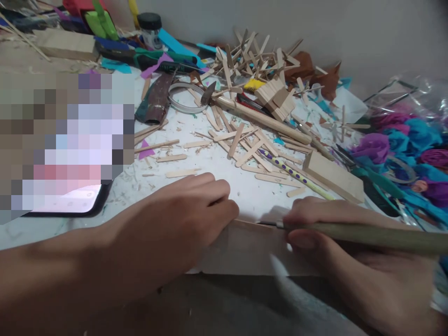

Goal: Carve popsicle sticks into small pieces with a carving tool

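My right hand (pixel 350 252) is closed round a thin tool with a wooden handle (pixel 381 236). Its narrow metal tip (pixel 268 223) points left, towards my other hand; the exact kind of tip is too small to make out. Fingers curled and pressed down, my left hand (pixel 196 210) rests at the table's front edge. Between the two hands lies a thin wooden strip (pixel 250 224), its left end hidden under my left fingers. The tool's tip is at this strip; whether it touches cannot be told.
Loose craft sticks (pixel 245 144) litter the white tabletop (pixel 140 228). Beyond are a hammer (pixel 262 119), a tape roll (pixel 187 98) and a dotted pencil (pixel 297 175). A wooden block (pixel 334 177) and crepe paper flowers (pixel 402 137) lie right, a phone (pixel 94 203) left.
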Tool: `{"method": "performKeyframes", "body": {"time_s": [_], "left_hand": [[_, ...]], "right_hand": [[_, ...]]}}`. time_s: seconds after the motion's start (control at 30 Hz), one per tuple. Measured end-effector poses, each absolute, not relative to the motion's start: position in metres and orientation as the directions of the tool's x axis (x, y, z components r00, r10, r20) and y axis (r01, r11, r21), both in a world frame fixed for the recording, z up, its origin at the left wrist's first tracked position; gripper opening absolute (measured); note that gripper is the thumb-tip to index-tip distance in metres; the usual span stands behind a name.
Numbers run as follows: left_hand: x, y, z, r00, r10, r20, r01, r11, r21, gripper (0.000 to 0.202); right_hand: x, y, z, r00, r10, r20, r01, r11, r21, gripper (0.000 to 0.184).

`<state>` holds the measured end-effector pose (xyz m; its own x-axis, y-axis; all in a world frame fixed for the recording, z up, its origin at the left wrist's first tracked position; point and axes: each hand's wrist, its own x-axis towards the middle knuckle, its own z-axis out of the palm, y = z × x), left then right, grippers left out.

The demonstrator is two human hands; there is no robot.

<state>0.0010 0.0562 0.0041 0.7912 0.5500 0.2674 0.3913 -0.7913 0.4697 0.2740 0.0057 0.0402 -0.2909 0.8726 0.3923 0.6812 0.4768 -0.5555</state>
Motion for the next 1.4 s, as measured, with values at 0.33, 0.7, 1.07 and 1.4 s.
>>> {"method": "performKeyframes", "body": {"time_s": [0.33,0.7,1.07,1.4], "left_hand": [[-0.003,0.059,0.005,0.791,0.547,0.272,0.336,-0.761,0.554,0.037],[-0.001,0.060,0.005,0.783,0.556,0.278,0.340,-0.757,0.558,0.039],[0.000,0.054,0.002,0.757,0.604,0.251,0.317,-0.674,0.667,0.030],[-0.002,0.056,0.004,0.795,0.557,0.239,0.312,-0.714,0.626,0.032]], "right_hand": [[0.267,0.012,0.031,-0.158,0.947,0.278,0.629,0.314,-0.712,0.012],[0.268,0.019,0.036,-0.318,0.921,0.224,0.630,0.382,-0.676,0.014],[0.267,0.021,0.046,-0.382,0.914,-0.135,0.522,0.093,-0.848,0.024],[0.260,0.026,0.049,-0.384,0.921,-0.069,0.574,0.180,-0.799,0.027]]}}
